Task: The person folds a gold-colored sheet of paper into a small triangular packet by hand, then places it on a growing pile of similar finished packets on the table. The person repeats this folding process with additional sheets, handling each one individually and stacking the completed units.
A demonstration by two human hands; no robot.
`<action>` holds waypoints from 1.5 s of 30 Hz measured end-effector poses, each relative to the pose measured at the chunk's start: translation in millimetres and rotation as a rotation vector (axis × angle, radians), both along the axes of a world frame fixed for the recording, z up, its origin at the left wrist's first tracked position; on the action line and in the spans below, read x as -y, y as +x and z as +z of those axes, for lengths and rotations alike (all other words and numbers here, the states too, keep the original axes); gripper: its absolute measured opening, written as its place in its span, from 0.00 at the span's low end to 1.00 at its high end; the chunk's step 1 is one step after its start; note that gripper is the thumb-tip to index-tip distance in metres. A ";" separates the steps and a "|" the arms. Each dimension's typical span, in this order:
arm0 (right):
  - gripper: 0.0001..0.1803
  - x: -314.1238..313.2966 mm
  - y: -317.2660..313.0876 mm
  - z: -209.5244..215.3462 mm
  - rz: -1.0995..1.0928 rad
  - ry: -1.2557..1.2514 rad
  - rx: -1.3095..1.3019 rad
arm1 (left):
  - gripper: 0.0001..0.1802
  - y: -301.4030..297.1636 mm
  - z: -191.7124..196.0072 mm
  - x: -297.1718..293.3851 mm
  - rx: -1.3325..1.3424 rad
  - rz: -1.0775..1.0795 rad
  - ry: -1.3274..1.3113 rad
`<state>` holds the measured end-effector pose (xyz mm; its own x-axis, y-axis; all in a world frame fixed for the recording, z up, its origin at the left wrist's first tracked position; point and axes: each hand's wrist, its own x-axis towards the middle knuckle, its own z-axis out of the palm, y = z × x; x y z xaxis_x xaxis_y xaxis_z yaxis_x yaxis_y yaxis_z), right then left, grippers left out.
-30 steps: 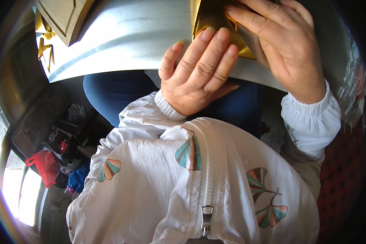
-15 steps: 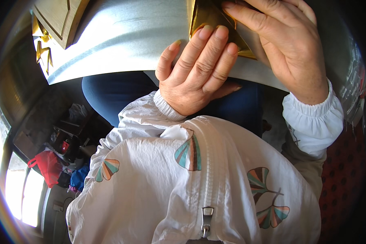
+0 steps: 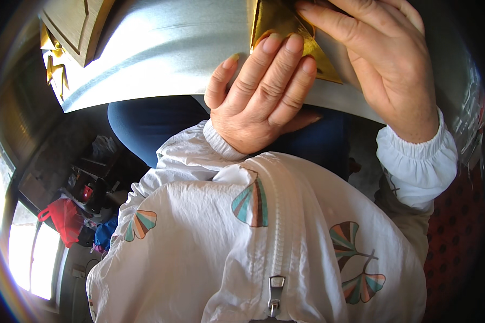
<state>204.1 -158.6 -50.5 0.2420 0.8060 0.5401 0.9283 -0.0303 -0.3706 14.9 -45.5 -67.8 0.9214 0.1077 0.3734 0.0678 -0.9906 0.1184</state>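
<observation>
A folded sheet of shiny gold foil paper (image 3: 277,20) lies on the metal tabletop at the upper middle, with a pointed corner toward the lower right. My left hand (image 3: 261,94) rests at its near edge, fingers stretched out and tips touching the foil. Its thumb points right, beneath the fingers. Along the foil's right side is my right hand (image 3: 385,59), fingers extended and one fingertip at the sheet's upper right edge. The other right fingertips run out of the picture at the top. How the foil is folded farther up is cut off.
The metal tabletop (image 3: 161,64) curves across the top. At its left corner sit a brown wooden panel-like piece (image 3: 81,27) and folded gold foil pieces (image 3: 56,72). Below left are a red bag (image 3: 64,220) and a blue bundle (image 3: 106,232). Clear plastic (image 3: 471,113) hangs at right.
My right hand has shifted slightly right. The foil's lower right corner has moved a little down and right and catches more light. My left hand stays nearly in place.
</observation>
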 end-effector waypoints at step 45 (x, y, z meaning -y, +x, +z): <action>0.19 -5.5 -10.9 28.8 -0.016 -0.369 -0.030 | 0.27 0.4 1.3 3.7 0.009 0.034 -0.019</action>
<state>193.3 -153.1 -21.7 0.2674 0.9413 0.2061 0.9154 -0.1813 -0.3594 15.4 -49.2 -66.5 0.9137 0.1461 0.3791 0.1004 -0.9853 0.1379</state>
